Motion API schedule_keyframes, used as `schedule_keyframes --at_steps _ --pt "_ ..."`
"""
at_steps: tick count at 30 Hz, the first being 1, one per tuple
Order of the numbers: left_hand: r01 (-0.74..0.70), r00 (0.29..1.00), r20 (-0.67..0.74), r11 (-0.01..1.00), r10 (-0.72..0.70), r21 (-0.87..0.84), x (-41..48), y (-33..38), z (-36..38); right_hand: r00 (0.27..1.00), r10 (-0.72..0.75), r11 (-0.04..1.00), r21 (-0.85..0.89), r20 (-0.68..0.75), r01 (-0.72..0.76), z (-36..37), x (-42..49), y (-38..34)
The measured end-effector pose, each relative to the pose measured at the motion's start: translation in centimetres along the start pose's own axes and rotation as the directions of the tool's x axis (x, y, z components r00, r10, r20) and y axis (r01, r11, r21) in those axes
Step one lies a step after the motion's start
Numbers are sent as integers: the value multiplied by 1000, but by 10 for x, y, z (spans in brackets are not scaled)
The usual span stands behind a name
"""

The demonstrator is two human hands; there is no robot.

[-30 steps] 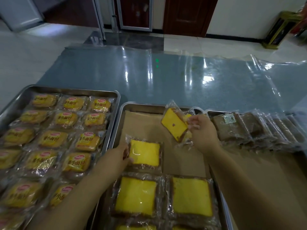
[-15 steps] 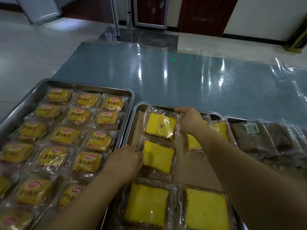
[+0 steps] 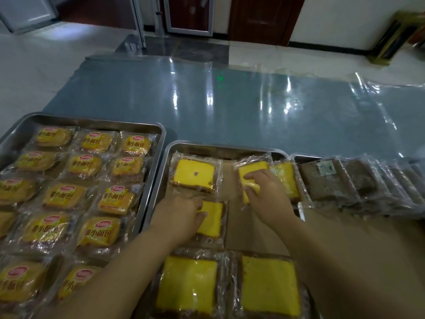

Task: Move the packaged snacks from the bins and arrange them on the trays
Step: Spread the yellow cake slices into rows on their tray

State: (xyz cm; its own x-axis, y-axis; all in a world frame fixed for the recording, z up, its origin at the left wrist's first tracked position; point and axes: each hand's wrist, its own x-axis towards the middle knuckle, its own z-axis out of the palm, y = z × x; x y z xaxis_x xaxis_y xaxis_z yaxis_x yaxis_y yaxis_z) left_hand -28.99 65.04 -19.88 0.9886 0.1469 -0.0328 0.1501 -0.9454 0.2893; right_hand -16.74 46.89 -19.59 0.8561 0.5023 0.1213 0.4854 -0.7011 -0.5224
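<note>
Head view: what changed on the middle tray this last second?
The right hand came down from mid-air, left one clear-wrapped yellow cake slice in the far-left corner of the steel middle tray, and now grips a second yellow slice far right. The left hand kept holding the second-row slice.

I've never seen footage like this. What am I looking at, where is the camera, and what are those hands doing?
No machine here: a person works with bare hands, and the single camera sits on their head, looking down. So each grip is a hand. The left grip grips the edge of a wrapped yellow cake slice lying in the middle tray. The right grip holds a second slice at that tray's far end. More slices lie around them. The left tray is filled with small bread packets, and brown packets lean in a row at the right.
</note>
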Motion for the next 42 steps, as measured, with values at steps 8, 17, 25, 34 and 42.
schedule_keyframes --at_steps 8,17,25,34,42 --pt "-75 996 -53 980 66 -186 45 55 21 939 275 953 -72 -206 -294 -44 -29 38" --pt "-58 989 129 987 78 -153 110 71 31 851 525 849 61 24 -525 -53 -19 57" --pt "-105 965 239 994 103 -1 108 70 26 861 508 851 166 -14 -499 -54 -9 62" --pt "-109 962 268 970 48 218 39 85 32 940 292 948 181 -175 -261 -69 11 48" --pt "-123 970 225 987 97 102 25 82 38 930 -286 950 -195 -232 243 -64 15 32"
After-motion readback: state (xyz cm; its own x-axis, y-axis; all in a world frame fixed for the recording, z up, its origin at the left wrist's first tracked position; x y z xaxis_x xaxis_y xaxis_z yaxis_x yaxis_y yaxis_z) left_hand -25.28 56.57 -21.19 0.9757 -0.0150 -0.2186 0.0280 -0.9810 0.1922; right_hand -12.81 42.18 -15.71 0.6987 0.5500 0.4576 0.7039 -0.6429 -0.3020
